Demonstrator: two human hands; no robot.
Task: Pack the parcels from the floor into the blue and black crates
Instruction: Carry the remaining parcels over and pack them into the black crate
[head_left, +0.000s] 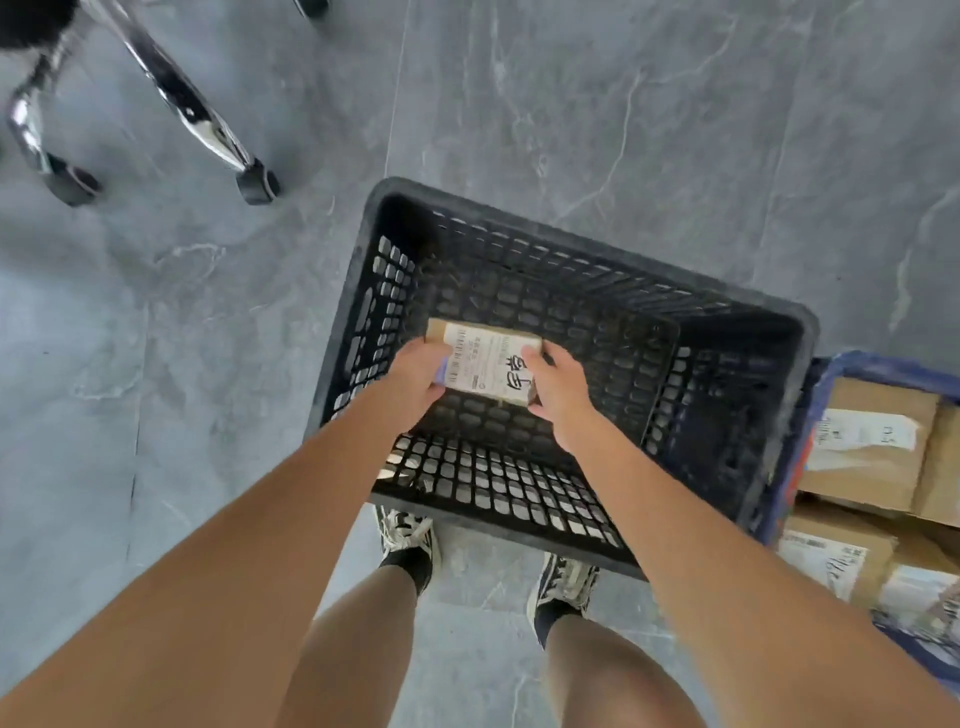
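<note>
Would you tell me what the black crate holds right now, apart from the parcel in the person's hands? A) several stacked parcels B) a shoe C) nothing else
C: the black crate shows only its bare slotted bottom around the parcel held by the left hand and right hand.

Office-like room used for parcel packing

Grey marble-look floor tiles (675, 130), a chrome wheeled chair base (171, 98) upper left, labelled cardboard parcels (867, 447) in crates lower right.
</note>
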